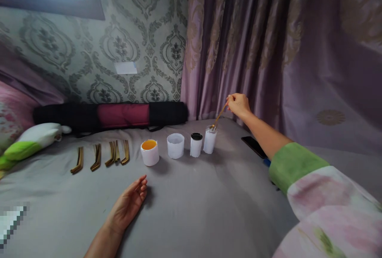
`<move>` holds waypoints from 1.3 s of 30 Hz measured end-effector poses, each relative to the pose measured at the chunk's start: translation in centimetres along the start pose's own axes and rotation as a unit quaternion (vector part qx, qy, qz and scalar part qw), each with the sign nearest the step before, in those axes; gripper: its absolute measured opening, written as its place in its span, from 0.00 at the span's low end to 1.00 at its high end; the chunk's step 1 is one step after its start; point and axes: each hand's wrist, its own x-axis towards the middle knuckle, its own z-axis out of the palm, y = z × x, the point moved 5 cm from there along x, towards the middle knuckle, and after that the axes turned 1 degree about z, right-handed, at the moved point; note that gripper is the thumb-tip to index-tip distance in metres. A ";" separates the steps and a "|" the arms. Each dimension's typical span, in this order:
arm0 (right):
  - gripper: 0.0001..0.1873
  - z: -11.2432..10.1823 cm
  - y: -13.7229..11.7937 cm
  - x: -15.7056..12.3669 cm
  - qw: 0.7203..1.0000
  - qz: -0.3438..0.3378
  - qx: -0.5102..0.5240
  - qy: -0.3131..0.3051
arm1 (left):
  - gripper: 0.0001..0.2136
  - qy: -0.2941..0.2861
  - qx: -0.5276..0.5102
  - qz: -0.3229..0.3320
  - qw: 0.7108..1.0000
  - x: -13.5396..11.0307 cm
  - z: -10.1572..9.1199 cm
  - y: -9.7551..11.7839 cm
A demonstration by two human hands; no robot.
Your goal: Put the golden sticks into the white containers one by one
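Observation:
My right hand pinches the upper end of a thin gold bent straw, whose lower end is at the mouth of a tall white container. More gold can be seen at that mouth, though I cannot make out what it is. Just left of it are a white can with a dark inside, a wider white tub and a white tub with an orange inside. My left hand rests on the bed sheet in front of them, palm turned sideways, fingers loosely extended, holding nothing.
Several bundles of gold bent straws lie at the left on the grey sheet. A black and maroon roll lies along the wall. A green and white plush toy is far left; a dark phone lies under my right forearm.

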 end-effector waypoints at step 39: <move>0.09 8.4 3.1 -1.9 0.978 0.083 0.059 -0.183 | 0.08 0.009 0.001 0.004 1.000 0.2 -0.1 0.2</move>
